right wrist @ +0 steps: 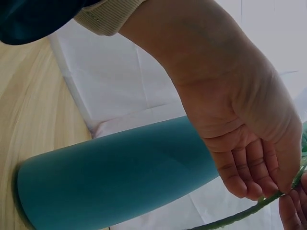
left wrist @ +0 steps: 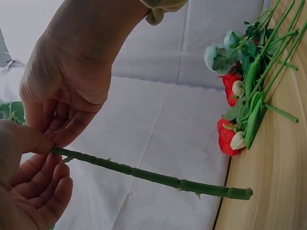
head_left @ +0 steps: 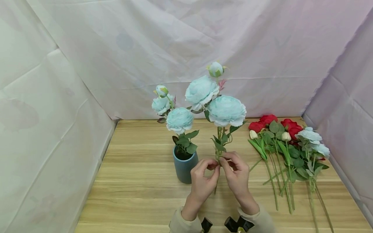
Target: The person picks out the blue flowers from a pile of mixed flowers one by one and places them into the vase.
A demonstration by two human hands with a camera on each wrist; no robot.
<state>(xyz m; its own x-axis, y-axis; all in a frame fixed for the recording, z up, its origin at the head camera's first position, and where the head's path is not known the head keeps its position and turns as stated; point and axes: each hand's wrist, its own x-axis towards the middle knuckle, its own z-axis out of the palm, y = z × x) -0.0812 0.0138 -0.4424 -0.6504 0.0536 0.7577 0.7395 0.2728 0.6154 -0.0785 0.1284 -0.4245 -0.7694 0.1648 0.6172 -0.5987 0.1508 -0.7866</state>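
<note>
Blue and smooth-sided, the vase (head_left: pixel 185 171) stands upright on the table (head_left: pixel 131 181), holding one flower spray (head_left: pixel 179 120) with pale blue blooms and leaves. Just right of it, the second spray (head_left: pixel 227 110) is held upright, its thorny stem (left wrist: pixel 153 176) pinched between thumb and fingertips of both left hand (head_left: pixel 204 179) and right hand (head_left: pixel 237 176) (the fingertips nearly meet). Red, white and pale blue loose flowers (head_left: pixel 298 162) lie at the table's right side; wrinkled whitish cloth (head_left: pixel 163 38) hangs behind

The vase (head_left: pixel 185 169) hides the base of its flowers (head_left: pixel 179 119).
</note>
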